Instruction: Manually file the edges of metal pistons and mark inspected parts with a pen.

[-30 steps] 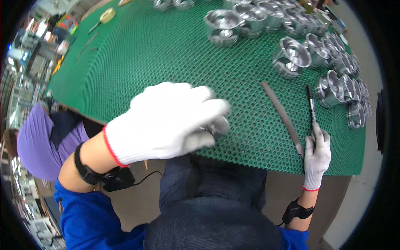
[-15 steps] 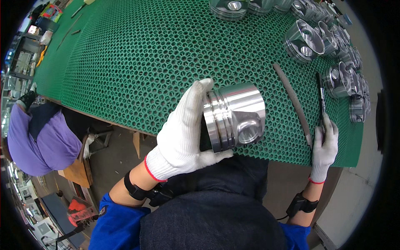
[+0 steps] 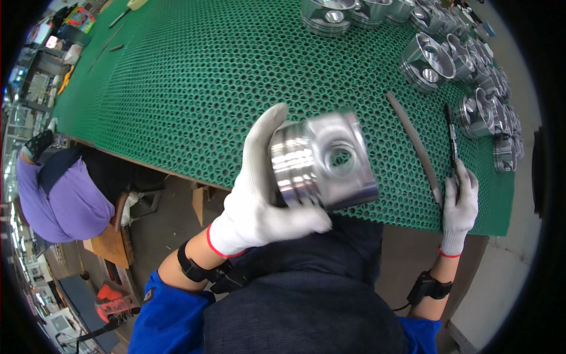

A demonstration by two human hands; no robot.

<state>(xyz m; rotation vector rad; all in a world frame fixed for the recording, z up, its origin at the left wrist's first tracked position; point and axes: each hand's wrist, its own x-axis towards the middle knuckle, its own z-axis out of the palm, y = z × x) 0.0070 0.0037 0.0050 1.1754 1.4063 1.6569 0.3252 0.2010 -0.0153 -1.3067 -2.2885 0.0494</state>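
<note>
A shiny metal piston (image 3: 321,162) is gripped in my gloved left hand (image 3: 250,194), with the fingers over its ringed end and the thumb along the near side. It is held above the green mat, tilted and blurred by motion, with the round pin hole facing up. My gloved right hand (image 3: 461,203) rests near the mat's right edge, its fingers closed around the near end of a black marker (image 3: 453,138). The marker's far end points away from me. Left of that hand lies a thin grey rod (image 3: 414,141), slightly curved in this view.
Several pistons (image 3: 427,62) stand along the far and right sides of the green honeycomb mat (image 3: 194,100). At the far left lie a handled tool (image 3: 121,16) and thin rods. Beyond the table's left edge sits another person in purple (image 3: 71,197).
The piston has turned in my left hand, bringing its pin hole round to face up, and has shifted slightly left. My right hand stays at the marker.
</note>
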